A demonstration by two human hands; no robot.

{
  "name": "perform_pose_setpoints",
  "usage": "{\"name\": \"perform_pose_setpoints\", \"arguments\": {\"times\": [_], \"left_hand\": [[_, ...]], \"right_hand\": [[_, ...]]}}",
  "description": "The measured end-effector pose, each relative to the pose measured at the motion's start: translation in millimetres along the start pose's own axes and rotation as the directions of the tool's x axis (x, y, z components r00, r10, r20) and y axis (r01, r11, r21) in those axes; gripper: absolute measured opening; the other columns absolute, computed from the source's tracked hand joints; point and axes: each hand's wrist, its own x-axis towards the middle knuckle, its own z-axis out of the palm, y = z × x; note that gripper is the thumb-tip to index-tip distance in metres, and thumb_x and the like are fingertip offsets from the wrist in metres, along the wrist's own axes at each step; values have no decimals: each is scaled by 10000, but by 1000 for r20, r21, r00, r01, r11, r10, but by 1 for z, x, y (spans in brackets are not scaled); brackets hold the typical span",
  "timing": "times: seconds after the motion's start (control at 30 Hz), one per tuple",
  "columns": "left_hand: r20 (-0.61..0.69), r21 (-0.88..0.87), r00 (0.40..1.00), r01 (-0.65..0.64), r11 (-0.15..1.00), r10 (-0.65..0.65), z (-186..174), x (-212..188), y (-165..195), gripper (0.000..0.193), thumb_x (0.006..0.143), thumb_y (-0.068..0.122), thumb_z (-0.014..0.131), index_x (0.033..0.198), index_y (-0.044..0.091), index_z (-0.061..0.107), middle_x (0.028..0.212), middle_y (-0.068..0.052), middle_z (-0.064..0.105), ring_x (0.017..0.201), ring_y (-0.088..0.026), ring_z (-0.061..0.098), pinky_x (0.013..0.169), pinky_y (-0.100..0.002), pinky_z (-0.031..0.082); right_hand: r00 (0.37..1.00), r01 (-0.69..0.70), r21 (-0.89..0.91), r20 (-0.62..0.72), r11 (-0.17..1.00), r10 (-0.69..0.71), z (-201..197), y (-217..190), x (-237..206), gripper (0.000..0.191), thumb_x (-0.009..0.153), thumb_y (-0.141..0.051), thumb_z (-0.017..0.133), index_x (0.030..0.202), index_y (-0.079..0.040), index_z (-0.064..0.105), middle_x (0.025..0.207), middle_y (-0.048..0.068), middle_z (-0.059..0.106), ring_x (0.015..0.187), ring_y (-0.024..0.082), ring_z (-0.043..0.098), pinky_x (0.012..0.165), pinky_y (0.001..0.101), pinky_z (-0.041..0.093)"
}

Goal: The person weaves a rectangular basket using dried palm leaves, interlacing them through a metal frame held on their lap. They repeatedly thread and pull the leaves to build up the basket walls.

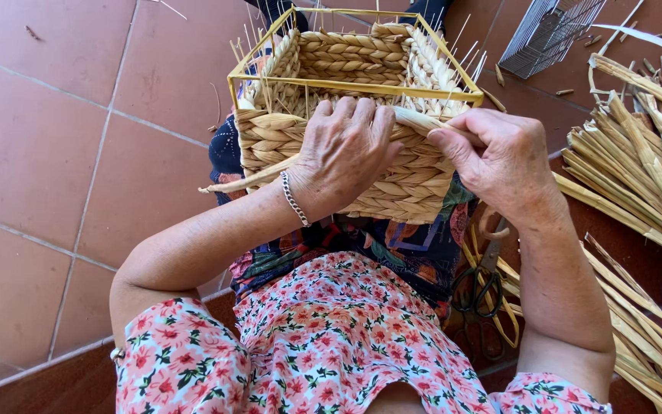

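Observation:
A half-woven rectangular basket (346, 61) of pale dried straw sits on my lap, built on a yellow wire frame (354, 92). My left hand (346, 149) lies flat against the near wall, fingers pressing the woven rows just under the rim. My right hand (500, 157) pinches a loose straw strand (415, 119) that runs across the top of the near wall, thumb and fingers closed on it. Another strand end (243, 182) sticks out to the left below my left wrist.
A pile of dried straw stalks (645, 161) lies at the right, with more (645, 337) by my right leg. Scissors (484, 284) rest on the floor near my right forearm. A grey wire frame (546, 31) lies at the top right. Red floor tiles (55, 153) spread to the left.

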Motion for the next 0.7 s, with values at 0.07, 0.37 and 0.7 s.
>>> {"name": "perform_pose_setpoints", "arguments": {"times": [0.07,0.37,0.7], "left_hand": [[69,-33,998,4,999,-2,5,2,0,407,878,341,761,1011,-20,628,879,-146,617,736,-233,612,583,-396,531],[105,242,860,-510,826,500,7,31,-25,203,1019,183,636,976,-14,661,885,-90,569,701,-150,570,478,-290,527],[189,-78,931,-302,950,312,-14,16,-58,198,1020,263,684,1127,97,697,879,-77,575,794,-205,573,602,-363,508]], "right_hand": [[997,-77,27,7,997,77,1,3,0,216,1017,-225,774,977,-14,763,722,65,692,574,99,587,487,276,450],[995,-72,118,-66,990,80,11,15,-6,245,1027,-243,779,1023,-2,741,771,69,685,606,88,550,532,270,428],[994,-42,135,-98,990,56,18,24,-15,268,1071,-275,734,1009,-14,736,796,58,690,647,94,593,573,272,451]]}}
